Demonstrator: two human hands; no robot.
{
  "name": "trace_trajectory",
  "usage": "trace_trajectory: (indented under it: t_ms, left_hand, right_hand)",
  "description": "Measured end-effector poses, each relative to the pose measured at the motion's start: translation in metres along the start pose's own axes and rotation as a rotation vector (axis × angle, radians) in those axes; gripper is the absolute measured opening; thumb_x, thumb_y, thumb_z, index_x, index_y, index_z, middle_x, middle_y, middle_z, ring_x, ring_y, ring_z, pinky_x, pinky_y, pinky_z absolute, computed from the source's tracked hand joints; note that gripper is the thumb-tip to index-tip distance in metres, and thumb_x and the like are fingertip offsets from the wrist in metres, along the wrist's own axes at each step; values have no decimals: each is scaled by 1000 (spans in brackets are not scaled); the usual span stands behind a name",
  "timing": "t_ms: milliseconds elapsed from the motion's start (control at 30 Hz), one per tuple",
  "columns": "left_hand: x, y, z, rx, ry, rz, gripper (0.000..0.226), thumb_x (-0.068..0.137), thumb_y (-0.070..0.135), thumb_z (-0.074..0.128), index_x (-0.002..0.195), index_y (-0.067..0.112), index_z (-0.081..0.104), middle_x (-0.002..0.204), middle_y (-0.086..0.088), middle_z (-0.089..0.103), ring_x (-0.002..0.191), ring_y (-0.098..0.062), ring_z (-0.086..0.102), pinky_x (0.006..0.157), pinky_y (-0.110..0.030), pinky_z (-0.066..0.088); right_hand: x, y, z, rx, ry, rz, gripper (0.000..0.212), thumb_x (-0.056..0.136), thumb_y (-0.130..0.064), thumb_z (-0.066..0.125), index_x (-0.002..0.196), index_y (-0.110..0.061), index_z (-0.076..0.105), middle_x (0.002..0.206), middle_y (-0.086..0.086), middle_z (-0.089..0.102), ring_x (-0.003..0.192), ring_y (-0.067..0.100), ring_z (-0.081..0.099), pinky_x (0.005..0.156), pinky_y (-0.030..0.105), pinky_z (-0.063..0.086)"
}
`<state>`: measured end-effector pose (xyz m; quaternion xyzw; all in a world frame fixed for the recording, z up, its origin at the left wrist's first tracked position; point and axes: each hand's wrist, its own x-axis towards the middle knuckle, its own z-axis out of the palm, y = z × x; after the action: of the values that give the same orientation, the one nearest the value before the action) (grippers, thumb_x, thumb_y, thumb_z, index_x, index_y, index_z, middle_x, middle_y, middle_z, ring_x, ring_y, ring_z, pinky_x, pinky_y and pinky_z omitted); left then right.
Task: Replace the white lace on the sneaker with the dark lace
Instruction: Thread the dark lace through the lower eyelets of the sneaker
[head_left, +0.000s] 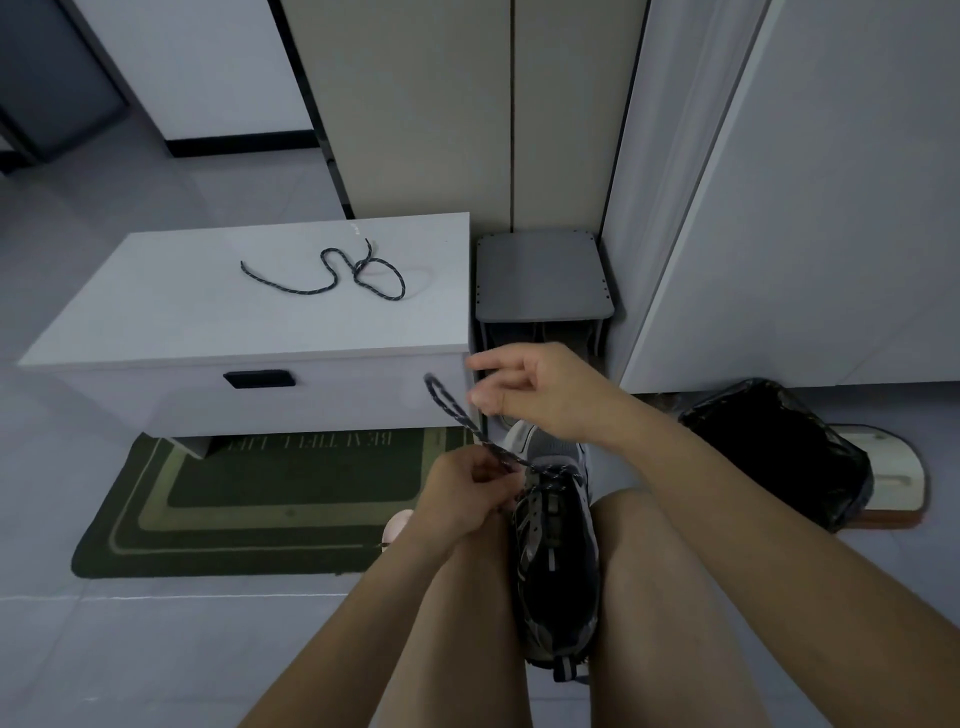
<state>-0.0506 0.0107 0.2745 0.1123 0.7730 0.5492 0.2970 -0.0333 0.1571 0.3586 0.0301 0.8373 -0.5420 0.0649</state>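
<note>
- Left grip (467, 493) is pinched tight on the dark lace (457, 410), right where it leaves the upper eyelets of the sneaker (556, 561).
- Above it, the right grip (535, 395) hangs loosely curled, holding nothing I can make out.
- From the pinch, the lace slants up and leftward; its looped end sits just left of the right fingertips, so that hand is nearer.
- Wedged between the knees, the sneaker points toe-away.
- Another dark lace, the spare lace (332, 273), lies on the worktop (156, 312), well apart.

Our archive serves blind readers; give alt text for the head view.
A seated person's left hand pinches a dark lace threaded in a sneaker set between the knees; the right hand hovers above, holding nothing. A second lace lies on a white cabinet.
</note>
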Motion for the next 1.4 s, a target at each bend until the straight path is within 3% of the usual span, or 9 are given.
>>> trace_trajectory:
  t_ms: [167,300,433,567,700,867,1133,1233,1400]
  left_hand:
    - [-11,-4,-14,-264,107,-82,7,83,6,69,77,6,67,65,-7,68,49,-10,55,47,-19,41]
    - [-19,-10,-23,-368,196,-74,17,83,7,69,67,10,64,68,-4,66,51,-9,54,51,-21,40]
    - [-9,-4,-11,-148,170,59,11,81,-1,68,73,7,67,60,7,64,52,-2,54,53,-15,43]
    - [11,-8,4,190,111,130,11,77,8,73,72,16,68,68,6,67,67,-9,64,70,-30,53]
    - [19,-10,11,423,114,128,12,79,20,73,72,17,63,66,9,62,71,-15,64,68,-29,49]
    - [22,-11,12,411,112,86,17,80,20,73,69,19,61,66,9,61,69,-14,63,64,-24,46]
    - [30,-18,10,408,54,36,22,79,20,74,60,19,62,74,-12,71,75,-27,68,69,-36,52]
    - [31,-19,12,430,32,33,17,79,22,73,67,12,67,67,-8,69,67,-22,66,62,-33,50]
    - [29,-16,16,496,15,41,30,81,27,71,58,25,52,55,12,52,52,-3,48,46,-12,31]
  right_hand:
    - [-25,50,0,-434,128,60,7,88,-34,60,87,-28,64,80,-18,57,75,0,57,72,22,46]
    - [-38,87,12,-793,45,103,17,89,-39,52,91,-31,67,86,-14,48,85,9,55,84,31,43]
    - [-38,93,23,-799,18,81,21,92,-31,48,104,-29,65,107,-6,52,103,13,51,91,31,34]
    - [-39,94,24,-804,24,81,22,93,-30,45,103,-29,64,109,-7,50,106,12,48,92,31,30]
    - [-39,93,25,-840,43,71,22,92,-33,46,102,-31,65,108,-7,49,107,12,47,93,31,30]
    - [-39,93,25,-843,66,80,21,90,-39,50,104,-34,65,107,-9,50,108,11,47,93,32,30]
    - [-36,98,35,-765,180,135,20,86,-41,57,101,-35,69,103,-7,54,102,12,52,88,30,27]
    - [-35,101,36,-736,171,151,20,86,-42,57,101,-36,69,101,-7,54,98,12,54,87,32,29]
    - [-32,106,39,-667,172,185,19,85,-39,59,99,-35,71,99,-5,54,94,14,57,88,34,37]
